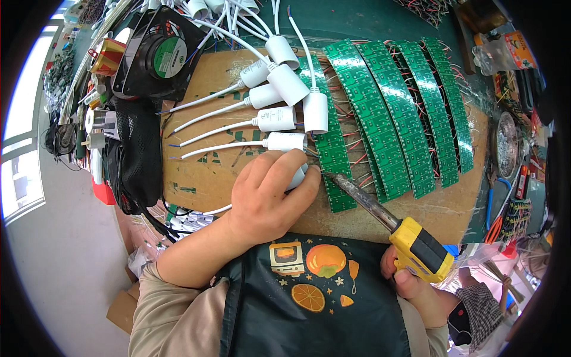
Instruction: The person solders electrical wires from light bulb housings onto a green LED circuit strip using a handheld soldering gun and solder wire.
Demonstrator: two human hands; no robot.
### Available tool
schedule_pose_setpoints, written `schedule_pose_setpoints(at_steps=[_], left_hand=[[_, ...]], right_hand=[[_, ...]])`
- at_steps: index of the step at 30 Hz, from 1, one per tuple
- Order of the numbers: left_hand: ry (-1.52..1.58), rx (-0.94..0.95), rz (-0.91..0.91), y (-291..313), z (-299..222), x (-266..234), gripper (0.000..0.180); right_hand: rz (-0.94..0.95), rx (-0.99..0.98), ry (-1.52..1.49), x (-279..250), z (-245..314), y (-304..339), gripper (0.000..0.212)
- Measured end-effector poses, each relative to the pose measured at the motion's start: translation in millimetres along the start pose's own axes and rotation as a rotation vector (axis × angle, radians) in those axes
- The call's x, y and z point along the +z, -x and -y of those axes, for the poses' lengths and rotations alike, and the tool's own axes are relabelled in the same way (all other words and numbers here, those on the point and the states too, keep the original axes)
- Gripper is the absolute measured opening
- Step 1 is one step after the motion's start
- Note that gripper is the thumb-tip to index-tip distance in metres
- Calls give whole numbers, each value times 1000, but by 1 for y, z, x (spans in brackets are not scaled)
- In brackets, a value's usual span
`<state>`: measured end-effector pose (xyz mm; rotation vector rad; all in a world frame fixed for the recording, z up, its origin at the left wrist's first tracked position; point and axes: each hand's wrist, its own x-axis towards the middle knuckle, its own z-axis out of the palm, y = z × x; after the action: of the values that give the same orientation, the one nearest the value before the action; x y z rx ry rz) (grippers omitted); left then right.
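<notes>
My left hand (pixel 266 193) is closed around a white cylindrical lamp holder (pixel 298 177), which its fingers partly hide. A white cable (pixel 217 210) comes out beside that wrist. In my right hand (pixel 402 275) is a yellow and black soldering iron (pixel 419 247). Its hot end points up and left, close to the lamp holder's wire end and the nearest green circuit board strip (pixel 331 146); whether the tip touches either I cannot tell. Just beyond my left hand lie several more white lamp holders (pixel 277 119) with cables, in a row on the brown board (pixel 238 172).
More green circuit board strips (pixel 386 119) with red and white wires lie to the right. A black fan (pixel 160 56) and a black mesh bag (pixel 135 149) stand at left. At far right are a metal dish (pixel 507 140) and pliers (pixel 496 208) with blue and orange handles.
</notes>
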<state>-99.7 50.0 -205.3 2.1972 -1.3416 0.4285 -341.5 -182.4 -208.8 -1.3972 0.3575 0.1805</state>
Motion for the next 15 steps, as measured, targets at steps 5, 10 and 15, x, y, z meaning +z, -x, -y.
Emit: schedule_pose_setpoints(at_steps=[5,10,15], left_hand=[[-6,-3,4,0,-1,1,34],[-11,-4,-3,0,-1,1,34],[-11,-5,4,0,-1,0,34]], right_hand=[[66,55,-97,1,7,-3,27],[-6,172,-238,14,28,-6,33],[-22,161,-240,12,28,-7,35]])
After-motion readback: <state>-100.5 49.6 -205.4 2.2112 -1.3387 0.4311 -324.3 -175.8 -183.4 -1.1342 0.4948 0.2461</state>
